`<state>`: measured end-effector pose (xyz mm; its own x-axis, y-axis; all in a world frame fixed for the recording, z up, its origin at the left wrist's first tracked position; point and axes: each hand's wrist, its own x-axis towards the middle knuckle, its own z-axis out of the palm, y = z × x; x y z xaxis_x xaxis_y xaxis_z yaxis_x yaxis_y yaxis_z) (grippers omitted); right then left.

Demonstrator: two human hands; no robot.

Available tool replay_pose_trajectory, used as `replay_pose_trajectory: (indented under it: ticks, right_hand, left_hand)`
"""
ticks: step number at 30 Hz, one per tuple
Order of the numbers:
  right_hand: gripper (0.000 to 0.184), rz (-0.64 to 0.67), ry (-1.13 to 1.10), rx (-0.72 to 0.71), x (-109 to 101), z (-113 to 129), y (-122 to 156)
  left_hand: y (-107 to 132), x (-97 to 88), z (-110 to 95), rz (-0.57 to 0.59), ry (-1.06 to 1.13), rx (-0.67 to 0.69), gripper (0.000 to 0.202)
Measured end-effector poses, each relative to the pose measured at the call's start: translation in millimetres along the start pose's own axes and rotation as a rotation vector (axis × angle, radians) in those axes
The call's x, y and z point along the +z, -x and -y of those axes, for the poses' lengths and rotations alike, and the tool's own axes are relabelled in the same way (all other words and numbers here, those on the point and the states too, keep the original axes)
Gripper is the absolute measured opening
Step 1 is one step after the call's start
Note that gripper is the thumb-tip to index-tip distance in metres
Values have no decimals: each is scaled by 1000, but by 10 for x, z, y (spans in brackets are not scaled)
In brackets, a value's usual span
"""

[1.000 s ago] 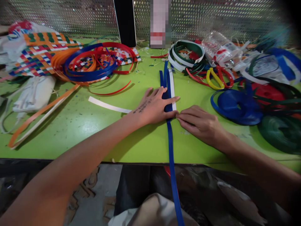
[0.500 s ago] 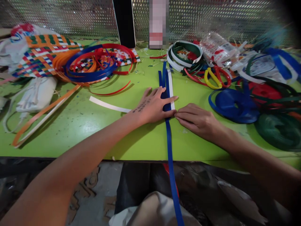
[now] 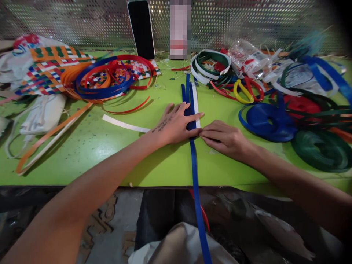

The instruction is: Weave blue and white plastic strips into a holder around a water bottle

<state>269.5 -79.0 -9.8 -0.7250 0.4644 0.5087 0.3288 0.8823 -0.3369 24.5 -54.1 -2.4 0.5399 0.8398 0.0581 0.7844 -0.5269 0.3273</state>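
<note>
Several blue plastic strips (image 3: 188, 91) and a white strip (image 3: 195, 99) lie lengthwise, side by side, on the green table. My left hand (image 3: 178, 123) rests across them with its fingers spread, pressing them to the surface. One long blue strip (image 3: 194, 165) runs from under that hand over the table's front edge and down. Another white strip (image 3: 121, 124) sticks out leftward from beneath my left hand and wrist. My right hand (image 3: 224, 137) is closed in a pinch at the right side of the strips, touching the left thumb; what its fingertips hold is hidden.
Coiled red, blue and orange strips (image 3: 104, 79) and a woven piece (image 3: 52, 71) lie at the left. A phone (image 3: 141, 29) leans on the mesh at the back. Yellow-and-red-handled scissors (image 3: 243, 91), a plastic bottle (image 3: 249, 60), a blue roll (image 3: 268, 121) and a green roll (image 3: 321, 150) are at the right.
The view has shifted slightly, so everything on the table appears a little further left. Both hands keep the same pose on the strips.
</note>
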Motion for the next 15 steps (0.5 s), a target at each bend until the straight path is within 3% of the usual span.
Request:
replay_pose_trajectory:
  ticks: [15]
  right_hand:
    - [20, -8, -84, 40, 5, -15, 11]
  left_hand:
    - [-6, 18, 23, 0, -1, 4, 62]
